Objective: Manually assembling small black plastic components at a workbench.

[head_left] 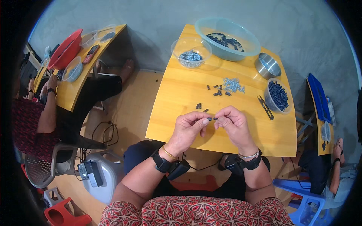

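Over the near part of the yellow table [169, 94], my left hand [188, 130] pinches a small black plastic piece [209, 119]. My right hand [233, 126] meets it from the other side, thumb and forefinger closed on another small dark piece [215, 118]. Whether the two pieces are joined I cannot tell. Just beyond my fingers lie a couple of loose black pieces [198, 106]. Farther off, several more black pieces [217, 93] sit beside a small heap of clear plastic bits [233, 85].
A large pale-blue basin [250, 47] of black pieces, a clear bowl [175, 49] and a metal bowl [278, 71] stand at the back. Thread snips [266, 108] lie beside a tub [288, 109] of dark pieces at right. People work at tables left [68, 98] and right [324, 148].
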`<state>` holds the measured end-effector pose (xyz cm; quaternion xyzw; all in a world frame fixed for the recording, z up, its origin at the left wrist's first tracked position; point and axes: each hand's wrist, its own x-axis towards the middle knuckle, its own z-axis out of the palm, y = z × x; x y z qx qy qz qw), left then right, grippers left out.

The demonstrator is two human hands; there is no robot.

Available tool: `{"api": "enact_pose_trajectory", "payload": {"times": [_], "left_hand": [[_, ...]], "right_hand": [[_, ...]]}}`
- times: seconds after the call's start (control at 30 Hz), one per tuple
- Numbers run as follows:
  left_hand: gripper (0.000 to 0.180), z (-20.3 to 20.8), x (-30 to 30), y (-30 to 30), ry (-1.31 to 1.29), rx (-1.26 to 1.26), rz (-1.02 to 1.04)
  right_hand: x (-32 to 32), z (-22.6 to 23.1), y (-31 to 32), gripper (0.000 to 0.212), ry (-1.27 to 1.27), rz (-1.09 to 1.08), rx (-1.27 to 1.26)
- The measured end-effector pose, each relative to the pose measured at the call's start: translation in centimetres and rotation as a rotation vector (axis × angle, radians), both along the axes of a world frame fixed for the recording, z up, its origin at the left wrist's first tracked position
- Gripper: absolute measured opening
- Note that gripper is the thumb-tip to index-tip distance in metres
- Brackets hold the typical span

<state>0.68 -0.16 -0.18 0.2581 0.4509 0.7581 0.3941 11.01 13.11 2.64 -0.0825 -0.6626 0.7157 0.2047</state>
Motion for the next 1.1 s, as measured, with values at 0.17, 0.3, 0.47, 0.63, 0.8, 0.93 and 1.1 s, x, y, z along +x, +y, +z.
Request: {"api": "enact_pose_trajectory", "payload": {"times": [0.17,0.3,0.47,0.63,0.8,0.93,1.1], "left_hand": [[0.014,0.2,0.1,0.1,0.005,-0.001,-0.008],[0.014,0.1,0.0,0.0,0.014,0.002,-0.018],[0.012,0.4,0.2,0.0,0.029,-0.044,0.021],[0.011,0.2,0.1,0.0,0.037,-0.050,0.004],[0.010,0.0,-0.2,-0.2,0.032,-0.059,-0.055],[0.010,0.1,-0.1,-0.3,0.048,-0.064,-0.068],[0.009,0.4,0.7,-0.2,0.148,-0.080,0.050]], "right_hand": [[0.0,0.0,0.0,0.002,-0.023,-0.004,0.063],[0.0,-0.1,0.0,0.003,-0.014,0.007,0.098],[0.2,0.0,0.1,0.003,-0.038,-0.009,0.188],[0.4,0.3,0.2,0.003,-0.024,0.006,0.321],[0.5,0.9,0.3,0.005,0.012,0.032,0.470],[0.5,0.6,0.1,0.005,0.004,0.067,0.372],[0.1,-0.6,-0.7,0.004,-0.017,-0.011,0.174]]}}
